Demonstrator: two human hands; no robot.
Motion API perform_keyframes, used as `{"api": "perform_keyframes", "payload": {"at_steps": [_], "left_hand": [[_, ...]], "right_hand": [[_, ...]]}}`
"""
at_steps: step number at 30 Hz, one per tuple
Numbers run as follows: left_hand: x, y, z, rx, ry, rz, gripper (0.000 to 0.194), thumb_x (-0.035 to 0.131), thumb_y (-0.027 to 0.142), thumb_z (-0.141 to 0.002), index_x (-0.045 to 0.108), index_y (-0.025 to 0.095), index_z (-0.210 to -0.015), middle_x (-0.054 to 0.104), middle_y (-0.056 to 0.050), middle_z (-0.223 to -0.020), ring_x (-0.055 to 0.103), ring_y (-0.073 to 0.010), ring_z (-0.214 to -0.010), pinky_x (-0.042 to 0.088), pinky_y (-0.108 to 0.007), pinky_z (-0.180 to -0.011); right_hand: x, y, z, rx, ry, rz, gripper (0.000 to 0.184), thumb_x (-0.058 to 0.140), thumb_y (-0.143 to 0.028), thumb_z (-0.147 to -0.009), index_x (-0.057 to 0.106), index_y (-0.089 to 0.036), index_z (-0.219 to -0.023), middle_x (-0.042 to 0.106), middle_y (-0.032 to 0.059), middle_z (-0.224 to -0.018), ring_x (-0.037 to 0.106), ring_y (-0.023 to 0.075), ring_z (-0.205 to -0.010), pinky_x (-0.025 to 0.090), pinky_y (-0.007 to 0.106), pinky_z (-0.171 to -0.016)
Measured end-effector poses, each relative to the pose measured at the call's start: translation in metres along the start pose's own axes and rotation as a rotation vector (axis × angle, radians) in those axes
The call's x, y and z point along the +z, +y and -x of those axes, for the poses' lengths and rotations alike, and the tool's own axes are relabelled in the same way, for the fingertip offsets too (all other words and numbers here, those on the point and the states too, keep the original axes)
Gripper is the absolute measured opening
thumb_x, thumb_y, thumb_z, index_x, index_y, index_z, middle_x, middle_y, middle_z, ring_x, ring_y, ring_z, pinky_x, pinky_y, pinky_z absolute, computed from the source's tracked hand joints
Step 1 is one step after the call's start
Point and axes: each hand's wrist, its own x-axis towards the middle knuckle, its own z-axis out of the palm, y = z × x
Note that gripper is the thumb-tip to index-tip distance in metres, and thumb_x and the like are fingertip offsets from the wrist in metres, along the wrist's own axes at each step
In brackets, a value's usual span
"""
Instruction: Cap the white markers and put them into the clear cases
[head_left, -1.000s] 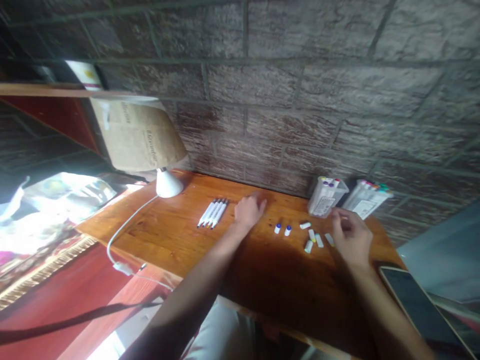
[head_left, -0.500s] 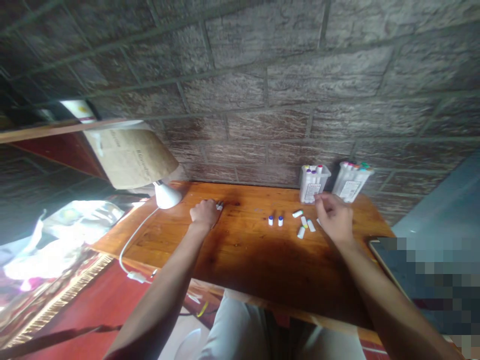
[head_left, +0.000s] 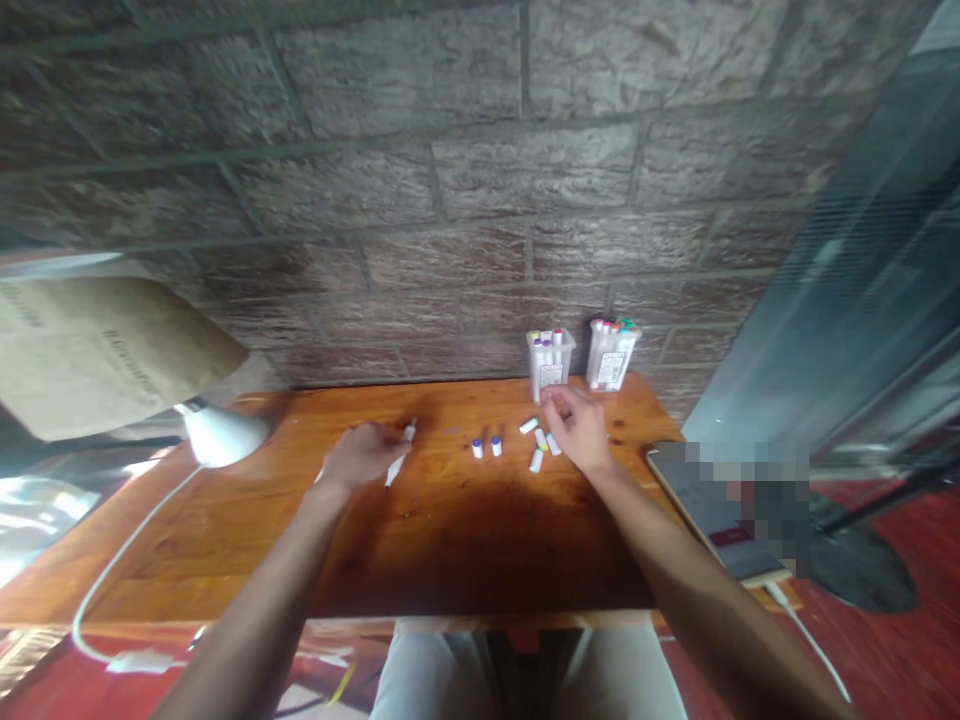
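My left hand (head_left: 361,455) lies curled over several white markers (head_left: 397,455) on the wooden table (head_left: 450,530); one marker sticks out past the fingers. My right hand (head_left: 577,425) hovers with bent fingers over loose white marker caps (head_left: 536,445), just in front of a clear marker box (head_left: 550,362). Two blue-tipped caps (head_left: 486,446) stand between my hands. Whether my right fingers pinch a cap is unclear.
A second marker box (head_left: 612,353) stands by the brick wall at the back. A white lamp base (head_left: 217,432) with a cable (head_left: 127,560) sits left, beside a brown paper bag (head_left: 97,345). A tablet (head_left: 712,510) lies at the table's right edge.
The camera swung right and pulled back. My left hand went from beside the markers onto them and closed over them. My right hand stayed over the caps.
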Motion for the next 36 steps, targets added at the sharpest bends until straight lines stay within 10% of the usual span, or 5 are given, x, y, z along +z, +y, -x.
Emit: {"api": "perform_keyframes", "payload": {"at_steps": [12,17,22,29,36], "left_hand": [[0.024,0.109,0.002,0.408,-0.332,0.741,0.029,0.068,0.04,-0.076,0.072,0.012,-0.07,0.067,-0.002,-0.065,0.057,-0.0132,-0.061,0.04,-0.022,-0.059],[0.027,0.101,-0.004,0.399,-0.323,0.733,0.04,0.065,0.051,-0.082,0.072,0.013,-0.073,0.069,-0.002,-0.066,0.057,-0.0121,-0.057,0.041,-0.022,-0.055],[0.045,0.065,-0.018,0.478,-0.046,0.636,0.041,0.069,0.052,-0.08,0.076,0.015,-0.097,0.076,-0.006,-0.095,0.066,-0.0182,-0.084,0.048,-0.026,-0.078],[0.069,0.047,-0.021,0.55,-0.09,0.504,0.032,0.075,0.045,-0.076,0.078,0.017,-0.09,0.076,-0.006,-0.085,0.063,-0.0172,-0.073,0.046,-0.027,-0.069],[0.061,0.058,-0.015,0.094,-0.249,1.366,0.031,0.081,0.043,-0.072,0.074,0.014,-0.081,0.071,-0.003,-0.074,0.053,-0.0067,-0.058,0.04,-0.017,-0.053]], "right_hand": [[0.016,-0.023,0.015,-0.246,-0.371,-0.005,0.038,0.05,-0.025,-0.098,0.059,-0.028,-0.135,0.076,0.0053,-0.113,0.074,0.0185,-0.088,0.057,0.029,-0.08],[0.013,-0.014,0.009,-0.189,-0.323,-0.009,0.031,0.052,-0.025,-0.097,0.067,-0.025,-0.124,0.076,0.0066,-0.11,0.073,0.0191,-0.086,0.056,0.029,-0.08],[0.001,-0.002,0.003,-0.009,-0.225,-0.051,0.033,0.054,-0.025,-0.094,0.068,-0.019,-0.123,0.075,0.0041,-0.084,0.066,0.0147,-0.063,0.052,0.024,-0.065],[0.003,-0.002,0.002,0.166,-0.181,-0.187,0.03,0.061,-0.039,-0.092,0.072,-0.017,-0.11,0.07,0.0025,-0.074,0.059,0.0125,-0.057,0.048,0.022,-0.057],[0.004,-0.024,0.006,0.295,-0.124,-0.454,0.03,0.067,-0.043,-0.087,0.07,-0.016,-0.1,0.066,0.0009,-0.068,0.052,0.0109,-0.05,0.041,0.023,-0.044]]}}
